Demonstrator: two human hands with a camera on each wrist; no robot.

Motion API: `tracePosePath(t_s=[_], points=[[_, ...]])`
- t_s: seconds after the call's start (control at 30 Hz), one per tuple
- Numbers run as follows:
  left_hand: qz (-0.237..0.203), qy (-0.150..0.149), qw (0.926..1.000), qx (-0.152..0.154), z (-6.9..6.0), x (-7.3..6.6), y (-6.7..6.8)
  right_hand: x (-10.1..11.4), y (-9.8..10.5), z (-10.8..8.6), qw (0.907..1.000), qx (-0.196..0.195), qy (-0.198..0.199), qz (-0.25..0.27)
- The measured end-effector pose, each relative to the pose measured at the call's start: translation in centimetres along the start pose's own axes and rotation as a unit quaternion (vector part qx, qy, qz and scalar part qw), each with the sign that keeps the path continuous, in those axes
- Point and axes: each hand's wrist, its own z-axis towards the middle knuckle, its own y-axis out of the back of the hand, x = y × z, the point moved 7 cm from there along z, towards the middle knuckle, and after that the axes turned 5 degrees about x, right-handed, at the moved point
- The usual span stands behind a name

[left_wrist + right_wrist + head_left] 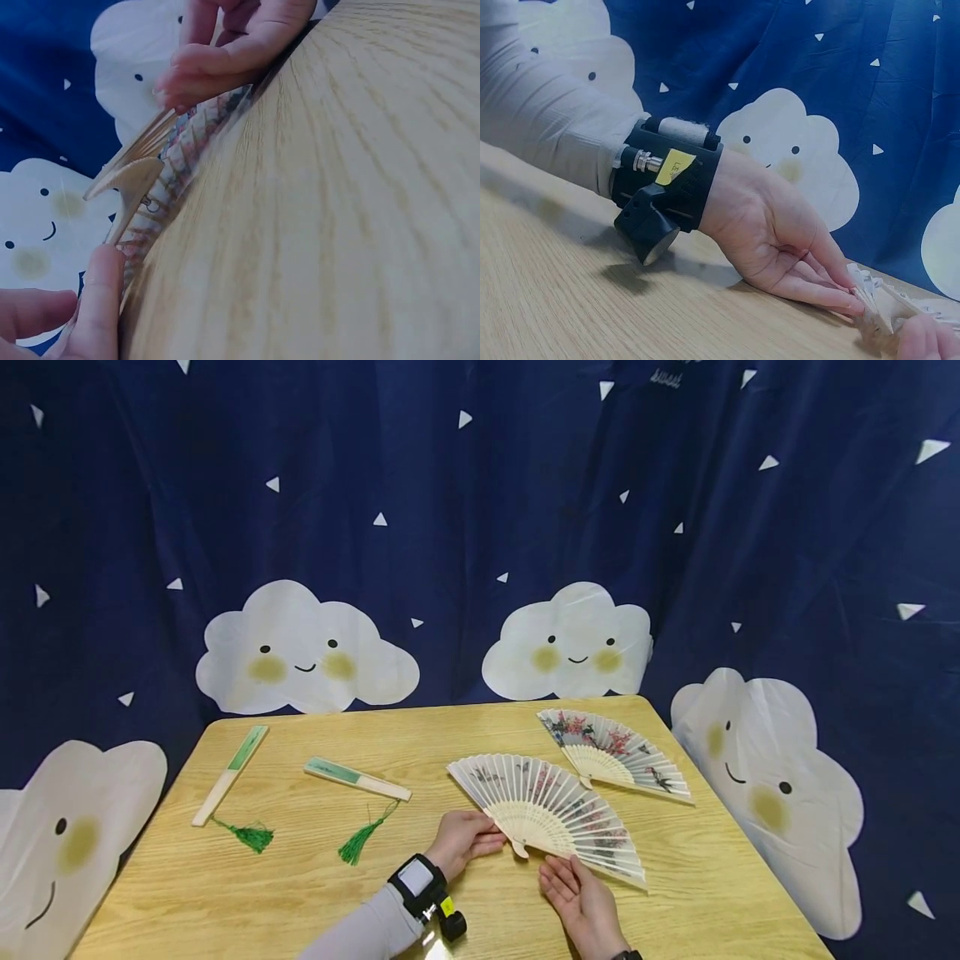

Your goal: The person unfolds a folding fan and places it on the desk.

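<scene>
A spread folding fan [547, 810], pale with pink and grey flower prints, lies between both hands. My left hand [465, 842] pinches its left outer rib between thumb and fingers. At the right lower rib, my right hand [581, 902] holds the fan with its thumb along the edge and fingers beneath. In the left wrist view, the fan's curved handle end [133, 180] shows between the left fingers [101, 292] and the right hand [232, 52]. The right wrist view shows the left hand [772, 232] at the fan's edge, with right fingertips [930, 341] near it.
A second spread fan [615, 756] with pink blossoms lies behind, near the table's right edge. Two closed green fans [232, 772] with tassels [362, 843] lie on the left of the wooden table [300, 902]. A dark blue curtain [420, 527] with clouds hangs behind.
</scene>
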Motion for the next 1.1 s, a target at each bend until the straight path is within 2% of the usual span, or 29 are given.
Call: tracePosePath(t_s=[0.2, 0.43, 0.6, 0.7, 0.87, 1.0, 1.1], points=[[-0.008, 0.004, 1.0000, 0.001, -0.9, -0.1, 0.2, -0.2, 0.0, -0.3, 0.9999, 0.011, -0.010, 0.006], [-0.021, 0.006, 0.9998, -0.002, -2.4, -0.4, 1.3, -0.3, -0.2, -1.2, 0.9987, 0.042, -0.021, 0.021], [-0.024, 0.004, 0.9996, 0.011, -3.3, -1.0, 2.3, -0.2, -0.1, -1.5, 0.9984, 0.043, -0.028, 0.022], [-0.008, 0.000, 0.9998, 0.020, -4.0, -1.8, 3.0, -0.2, -0.2, -1.6, 0.9986, 0.038, -0.033, 0.012], [0.044, -0.027, 0.9986, 0.012, -5.2, -4.1, 3.9, -0.1, -0.8, -1.8, 0.9976, 0.030, -0.031, -0.054], [0.108, -0.065, 0.9916, -0.027, -6.0, -6.5, 4.9, 0.3, -1.9, -1.9, 0.9901, 0.041, 0.003, -0.134], [0.150, -0.096, 0.9817, -0.067, -6.4, -8.3, 6.0, 0.7, -2.8, -2.0, 0.9785, 0.064, 0.045, -0.191]])
